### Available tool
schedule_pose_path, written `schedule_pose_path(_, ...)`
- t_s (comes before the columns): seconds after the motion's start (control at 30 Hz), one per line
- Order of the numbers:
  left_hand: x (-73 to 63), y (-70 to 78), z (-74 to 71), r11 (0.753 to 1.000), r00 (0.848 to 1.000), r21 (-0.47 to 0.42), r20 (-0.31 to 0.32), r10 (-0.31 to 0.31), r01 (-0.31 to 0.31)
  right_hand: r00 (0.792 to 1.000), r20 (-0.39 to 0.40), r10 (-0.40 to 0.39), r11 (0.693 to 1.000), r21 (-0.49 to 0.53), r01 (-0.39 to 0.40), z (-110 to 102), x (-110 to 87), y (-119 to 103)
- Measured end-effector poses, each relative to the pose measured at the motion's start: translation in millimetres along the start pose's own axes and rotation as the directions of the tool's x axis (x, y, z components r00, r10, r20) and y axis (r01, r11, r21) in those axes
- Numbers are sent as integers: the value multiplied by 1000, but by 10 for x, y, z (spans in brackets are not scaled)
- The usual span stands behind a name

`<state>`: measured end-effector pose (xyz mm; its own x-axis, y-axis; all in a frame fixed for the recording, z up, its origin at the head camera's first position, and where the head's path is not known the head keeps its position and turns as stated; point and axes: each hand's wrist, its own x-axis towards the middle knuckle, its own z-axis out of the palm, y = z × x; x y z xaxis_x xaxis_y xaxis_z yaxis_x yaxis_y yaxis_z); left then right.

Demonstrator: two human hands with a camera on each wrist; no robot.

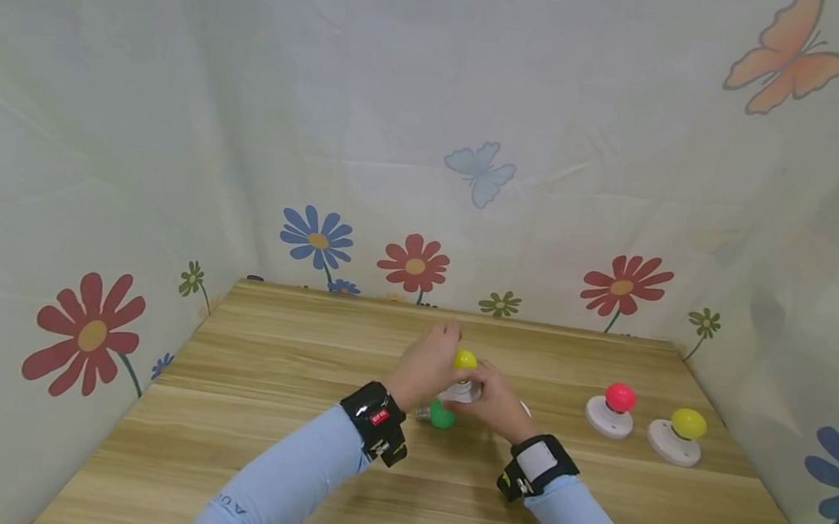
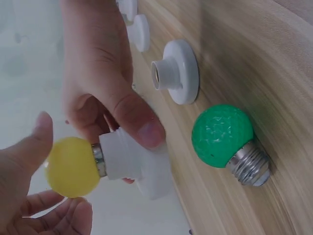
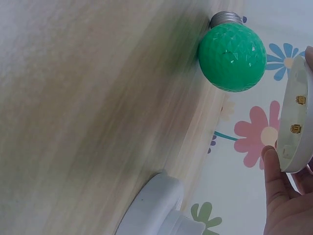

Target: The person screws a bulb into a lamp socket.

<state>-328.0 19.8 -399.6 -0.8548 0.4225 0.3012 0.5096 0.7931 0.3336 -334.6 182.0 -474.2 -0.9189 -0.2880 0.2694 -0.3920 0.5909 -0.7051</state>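
My left hand (image 1: 425,366) has its thumb and fingers around a round yellow light bulb (image 2: 73,167). The bulb's metal base sits at the mouth of a white lamp holder (image 2: 146,164), partly inside it. My right hand (image 1: 500,402) grips that holder off the table, thumb on its side in the left wrist view. In the right wrist view the holder's hollow underside (image 3: 292,117) shows brass terminals. Below the hands, a green light bulb (image 2: 222,136) with a silver screw base lies on its side on the table.
Another white lamp holder (image 2: 183,73) with a bare socket stands near my right hand, mostly hidden in the head view. Farther right stand a holder with a red bulb (image 1: 621,398) and one with a yellow bulb (image 1: 688,423). A patterned curtain surrounds the wooden table (image 1: 282,466).
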Motion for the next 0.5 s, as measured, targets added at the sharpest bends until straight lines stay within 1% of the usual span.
schedule_pose_path(0.1,-5,-8,7,1000,1000,24,28,11,-12,999,5,31,999,-10,-31,1,0,-8)
schedule_pose_path(0.23,3,3,-1,1000,999,21,51,9,-10,999,15,36,999,12,-36,-1,-3,-7)
schedule_pose_path(0.33,11,13,-10,1000,998,6,67,21,-22,1000,19,20,999,27,-21,2,-4,0)
schedule_pose_path(0.43,14,15,-11,999,995,-22,89,46,-44,1000,19,5,1000,30,-6,12,0,23)
schedule_pose_path(0.5,14,11,-8,998,993,-50,108,52,-47,1000,17,-5,1000,25,4,20,1,38)
